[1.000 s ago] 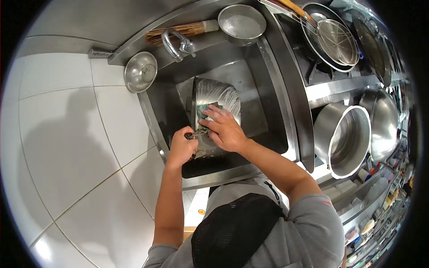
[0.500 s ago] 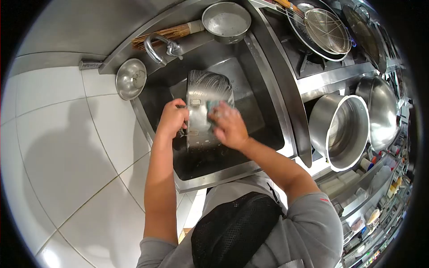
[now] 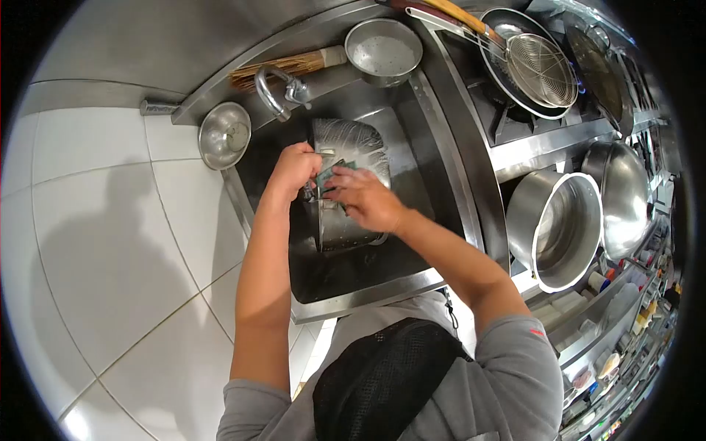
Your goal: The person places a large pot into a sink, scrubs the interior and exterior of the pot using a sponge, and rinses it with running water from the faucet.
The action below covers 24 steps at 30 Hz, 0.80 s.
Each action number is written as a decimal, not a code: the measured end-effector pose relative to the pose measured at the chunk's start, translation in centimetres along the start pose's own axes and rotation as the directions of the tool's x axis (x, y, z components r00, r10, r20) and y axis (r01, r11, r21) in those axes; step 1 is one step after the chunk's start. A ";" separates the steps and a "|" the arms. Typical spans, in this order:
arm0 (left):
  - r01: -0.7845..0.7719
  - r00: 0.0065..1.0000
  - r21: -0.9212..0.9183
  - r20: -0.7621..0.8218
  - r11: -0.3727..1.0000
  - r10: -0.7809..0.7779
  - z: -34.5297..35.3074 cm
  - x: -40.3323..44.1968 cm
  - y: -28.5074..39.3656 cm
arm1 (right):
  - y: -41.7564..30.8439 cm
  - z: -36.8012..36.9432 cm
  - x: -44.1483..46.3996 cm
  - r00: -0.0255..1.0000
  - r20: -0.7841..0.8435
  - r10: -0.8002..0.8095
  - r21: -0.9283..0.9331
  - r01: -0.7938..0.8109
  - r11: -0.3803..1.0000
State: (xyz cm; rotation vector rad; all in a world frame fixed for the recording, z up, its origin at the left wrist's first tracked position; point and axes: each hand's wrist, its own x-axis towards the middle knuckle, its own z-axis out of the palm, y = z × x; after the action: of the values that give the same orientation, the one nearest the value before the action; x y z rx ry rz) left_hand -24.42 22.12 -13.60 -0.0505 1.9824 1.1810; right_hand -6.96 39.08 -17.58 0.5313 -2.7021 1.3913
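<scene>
A metal pot (image 3: 351, 141) lies on its side in the sink (image 3: 346, 283), with white suds smeared over its wall. My left hand (image 3: 294, 170) is closed around the pot's handle (image 3: 309, 192) at its left edge. Under the fingers of my right hand (image 3: 369, 200) is a green scouring pad (image 3: 329, 173), pressed against the pot's side near the handle. The fingers of that hand are bent over the pad and hide part of it.
Above the sink are a faucet (image 3: 276, 92), a bundled-stick brush (image 3: 287, 66) and a metal bowl (image 3: 384, 50). Another bowl (image 3: 225, 136) sits at the left rim. Right of the sink are a stove with a wok (image 3: 494, 37) and strainer (image 3: 543, 70), and a large pot (image 3: 566, 231).
My right hand has moved left with the pad, toward the handle. The pot has turned slightly, and the view has shifted a little.
</scene>
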 end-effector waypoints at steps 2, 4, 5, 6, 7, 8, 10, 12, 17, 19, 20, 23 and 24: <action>-0.094 0.993 -0.216 0.052 0.972 0.108 0.2 -1.6 -1.2 | -0.1 -0.1 -0.1 0.997 -0.043 0.065 -0.033 -0.066 0.997; -0.259 0.965 -0.653 -0.152 0.712 0.212 2.4 -3.6 -6.1 | 1.2 -0.6 1.3 0.986 -0.121 0.114 -0.072 -0.124 0.990; -0.206 0.978 -0.368 -0.095 0.907 0.184 3.0 -5.2 -10.2 | 1.2 -0.7 1.7 0.987 -0.125 0.105 -0.079 -0.115 0.990; -0.154 0.987 0.027 -0.037 0.988 0.155 3.6 -6.8 -14.1 | 0.9 -0.6 2.1 0.983 -0.124 0.134 -0.112 -0.148 0.983; -0.125 0.992 0.369 0.021 0.921 0.126 4.1 -8.4 -18.1 | 0.7 -0.4 2.2 0.978 -0.122 0.170 -0.138 -0.187 0.973; -0.149 0.974 0.157 -0.144 0.976 0.172 6.5 -10.1 -20.3 | 0.5 -0.2 2.1 0.979 -0.115 0.166 -0.144 -0.182 0.973; -0.211 0.913 0.121 -0.331 0.970 0.239 8.6 -11.0 -20.3 | -0.3 0.8 2.3 0.966 -0.153 0.209 -0.149 -0.231 0.961; -0.218 0.883 0.120 -0.398 0.968 0.249 9.0 -10.6 -18.2 | -1.6 1.3 1.7 0.955 -0.184 0.233 -0.163 -0.264 0.951; -0.230 0.863 0.028 -0.455 0.973 0.217 8.1 -11.3 -14.4 | -0.3 0.7 -0.2 0.965 -0.105 0.240 -0.203 -0.257 0.945; -0.187 0.875 0.024 -0.450 0.982 0.178 8.0 -11.5 -14.6 | 2.1 1.4 0.3 0.878 -0.117 0.464 -0.017 -0.468 0.883; -0.175 0.863 0.022 -0.479 0.984 0.164 7.9 -11.2 -14.2 | 2.5 1.9 0.4 0.827 -0.161 0.539 -0.022 -0.549 0.836; -0.165 0.850 0.002 -0.508 0.986 0.143 6.2 -9.1 -13.6 | -2.9 4.3 -1.5 0.905 -0.232 0.356 -0.228 -0.406 0.885; -0.144 0.858 -0.019 -0.500 0.989 0.115 6.0 -8.8 -14.1 | -6.5 4.0 -2.2 0.964 -0.113 0.238 -0.275 -0.261 0.925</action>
State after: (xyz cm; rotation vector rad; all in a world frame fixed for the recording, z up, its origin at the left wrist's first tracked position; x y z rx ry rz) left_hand -9.05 15.67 -19.34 -0.2812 2.4323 1.4167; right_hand -2.31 33.00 -15.31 0.1097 -2.9136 1.0019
